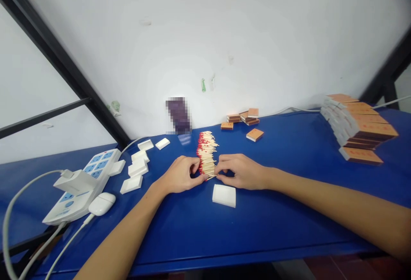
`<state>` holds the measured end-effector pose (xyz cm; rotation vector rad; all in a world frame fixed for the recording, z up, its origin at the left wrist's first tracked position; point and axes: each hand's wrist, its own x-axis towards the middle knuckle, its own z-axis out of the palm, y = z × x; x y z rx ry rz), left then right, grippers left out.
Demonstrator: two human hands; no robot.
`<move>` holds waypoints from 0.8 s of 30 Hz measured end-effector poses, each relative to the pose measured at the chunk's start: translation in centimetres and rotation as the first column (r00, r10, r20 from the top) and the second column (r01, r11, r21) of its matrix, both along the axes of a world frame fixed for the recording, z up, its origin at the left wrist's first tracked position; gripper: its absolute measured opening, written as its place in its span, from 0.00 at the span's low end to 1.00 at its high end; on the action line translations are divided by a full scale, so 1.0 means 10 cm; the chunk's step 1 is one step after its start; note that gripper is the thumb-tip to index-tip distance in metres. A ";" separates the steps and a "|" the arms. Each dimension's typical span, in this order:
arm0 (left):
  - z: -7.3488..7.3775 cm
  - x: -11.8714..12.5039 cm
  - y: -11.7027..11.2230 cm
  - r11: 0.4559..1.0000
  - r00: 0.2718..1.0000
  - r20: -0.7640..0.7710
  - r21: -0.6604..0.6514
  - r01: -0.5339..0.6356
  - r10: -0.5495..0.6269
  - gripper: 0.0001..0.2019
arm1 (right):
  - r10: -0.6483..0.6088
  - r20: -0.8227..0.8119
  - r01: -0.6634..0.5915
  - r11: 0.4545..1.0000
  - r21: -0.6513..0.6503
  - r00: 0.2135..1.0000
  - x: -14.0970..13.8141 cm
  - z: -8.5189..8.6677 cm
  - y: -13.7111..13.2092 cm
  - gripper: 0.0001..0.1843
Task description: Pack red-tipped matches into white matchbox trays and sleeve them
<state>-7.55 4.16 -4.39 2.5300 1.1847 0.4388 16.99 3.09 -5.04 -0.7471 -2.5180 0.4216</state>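
A long pile of red-tipped matches (207,151) lies on the blue table, red heads mostly toward the left. My left hand (183,173) rests at the near left end of the pile, thumb and fingers curled in against the matches. From the right, my right hand (239,171) pinches the plain ends of a few matches at the near end. Both hands' fingertips are close together there. Just in front of them lies a white matchbox tray (224,195); its inside cannot be made out.
Several white trays (138,168) lie at left beside a power strip (93,181) with a charger and a white earbud case (102,204). Orange matchboxes (255,134) sit near the wall, and a large stack of matchboxes (359,121) stands at right. A blurred dark phone-like object (180,115) leans against the wall.
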 end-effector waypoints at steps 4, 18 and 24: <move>0.03 0.01 -0.02 1.000 1.000 -0.002 -0.005 -0.001 0.000 0.22 | 0.003 -0.015 -0.003 1.000 0.013 1.000 -0.01 0.01 -0.01 0.07; 0.09 0.02 -0.04 1.000 0.999 -0.034 -0.015 0.020 -0.020 0.24 | 0.004 -0.030 -0.003 0.999 0.040 1.000 0.01 0.00 -0.01 0.03; 0.09 0.01 -0.03 1.000 0.999 -0.044 -0.017 0.026 -0.027 0.21 | 0.005 -0.027 -0.004 1.000 0.017 1.000 0.01 0.00 -0.01 0.03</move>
